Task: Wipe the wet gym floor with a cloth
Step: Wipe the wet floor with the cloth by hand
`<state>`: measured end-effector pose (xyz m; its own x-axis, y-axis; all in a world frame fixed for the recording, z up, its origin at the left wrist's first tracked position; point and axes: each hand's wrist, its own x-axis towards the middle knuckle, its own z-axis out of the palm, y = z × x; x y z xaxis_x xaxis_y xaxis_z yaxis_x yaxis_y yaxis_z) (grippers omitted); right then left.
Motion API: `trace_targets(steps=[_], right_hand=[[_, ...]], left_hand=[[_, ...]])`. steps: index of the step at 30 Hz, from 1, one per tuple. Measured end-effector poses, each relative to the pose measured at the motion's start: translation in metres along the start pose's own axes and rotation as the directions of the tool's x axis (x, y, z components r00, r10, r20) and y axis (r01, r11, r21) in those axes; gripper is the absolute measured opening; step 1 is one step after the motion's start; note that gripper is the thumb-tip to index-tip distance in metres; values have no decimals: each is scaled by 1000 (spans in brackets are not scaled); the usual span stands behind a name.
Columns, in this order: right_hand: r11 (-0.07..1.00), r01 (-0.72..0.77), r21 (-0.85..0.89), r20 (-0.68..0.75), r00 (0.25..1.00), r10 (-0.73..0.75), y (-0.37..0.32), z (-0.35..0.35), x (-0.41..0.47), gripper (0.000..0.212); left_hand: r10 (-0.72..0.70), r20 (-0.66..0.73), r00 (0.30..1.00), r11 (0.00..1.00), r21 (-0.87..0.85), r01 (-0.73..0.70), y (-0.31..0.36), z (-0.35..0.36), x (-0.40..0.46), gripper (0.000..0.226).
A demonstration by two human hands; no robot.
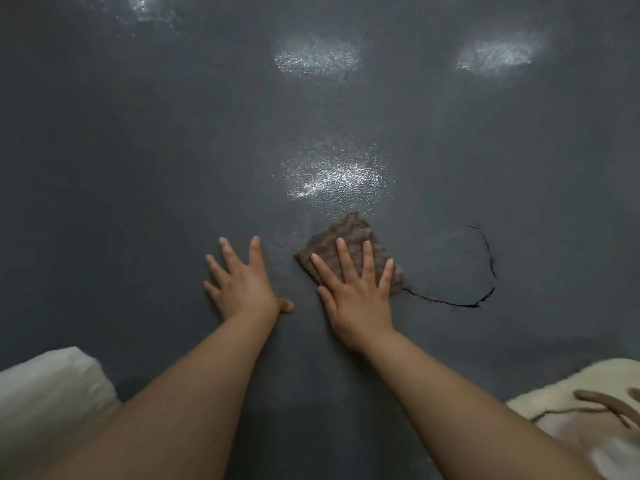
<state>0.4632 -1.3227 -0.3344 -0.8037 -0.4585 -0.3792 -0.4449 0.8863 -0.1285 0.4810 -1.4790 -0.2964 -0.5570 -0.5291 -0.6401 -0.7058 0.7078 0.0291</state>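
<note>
Near part of the cloth [346,242] hidden under the right hand [356,299], pale fabric [52,393] cut off bottom left, blurred cream item [571,386] cut off bottom right

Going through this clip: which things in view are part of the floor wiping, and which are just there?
Part of the job:
cloth, pressed flat by the right hand
left hand, flat on the floor
shiny patch ahead of the cloth

Just there:
curved crack in the floor

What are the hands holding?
Nothing is gripped. The right hand presses flat, fingers straight, on the near part of the brown cloth. The left hand rests spread on the bare floor.
</note>
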Motion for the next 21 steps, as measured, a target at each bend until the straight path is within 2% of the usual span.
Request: trace_targets(steps=[4,9,15,21], right_hand=[[984,-166,61,32,986,164,22,-26,40,52],[892,-422,161,34,906,422,69,-53,98,53],[782,-588,208,35,803,594,102,-75,146,57],[648,-700,300,42,689,724,83,-93,186,59]], left_hand=[[-20,11,1000,999,-41,20,3,1,3,119],[-2,11,1000,1000,-23,3,1,2,4,119],[19,23,1000,1000,10,-20,-1,3,2,116],[17,56,998,998,53,-19,0,0,2,118]])
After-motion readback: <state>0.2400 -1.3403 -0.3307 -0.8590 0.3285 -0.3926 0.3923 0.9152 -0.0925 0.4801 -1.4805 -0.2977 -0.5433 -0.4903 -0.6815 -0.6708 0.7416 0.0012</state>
